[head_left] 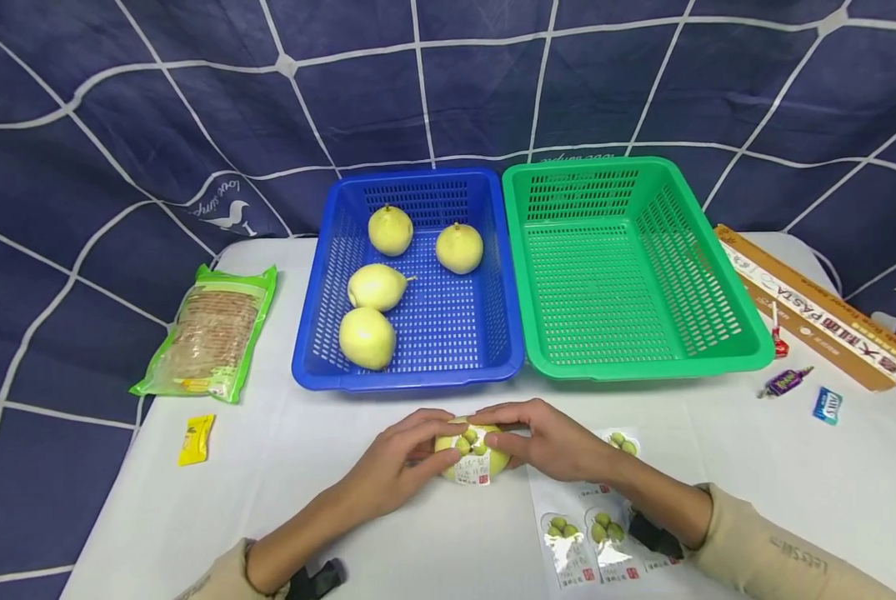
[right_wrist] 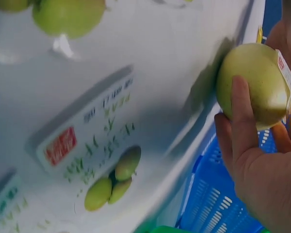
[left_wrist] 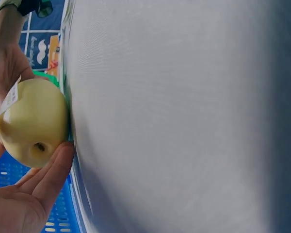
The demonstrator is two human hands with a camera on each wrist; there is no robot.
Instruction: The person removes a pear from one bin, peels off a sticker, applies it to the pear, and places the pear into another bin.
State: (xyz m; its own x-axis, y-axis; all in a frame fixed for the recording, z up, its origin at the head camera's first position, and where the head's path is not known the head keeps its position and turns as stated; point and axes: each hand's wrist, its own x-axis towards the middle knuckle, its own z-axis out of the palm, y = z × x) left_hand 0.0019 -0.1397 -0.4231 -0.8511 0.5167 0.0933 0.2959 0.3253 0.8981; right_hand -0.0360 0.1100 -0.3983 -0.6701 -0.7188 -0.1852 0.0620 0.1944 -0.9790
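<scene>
Both hands are on a pale yellow pear (head_left: 499, 464) at the table's near middle. A label (head_left: 472, 472) with printed pears and a red stamp lies across the pear's side facing me. My left hand (head_left: 397, 465) grips the pear from the left, its fingers curled around it. From the other side my right hand (head_left: 560, 443) holds it, thumb at the label's upper right edge. In the left wrist view the label (left_wrist: 9, 99) stands partly off the pear's curve. Under the right forearm lies a sheet of similar labels (head_left: 571, 554), partly hidden.
Behind the hands, a blue basket (head_left: 410, 382) holds several pears (head_left: 376, 287); a green basket (head_left: 643, 367) adjoins it. Left lie a green-edged food packet (head_left: 211, 333) and a yellow sachet (head_left: 196, 440). Right are a pasta box (head_left: 823, 308), a lollipop (head_left: 779, 343), a purple candy (head_left: 785, 382) and a blue packet (head_left: 827, 406).
</scene>
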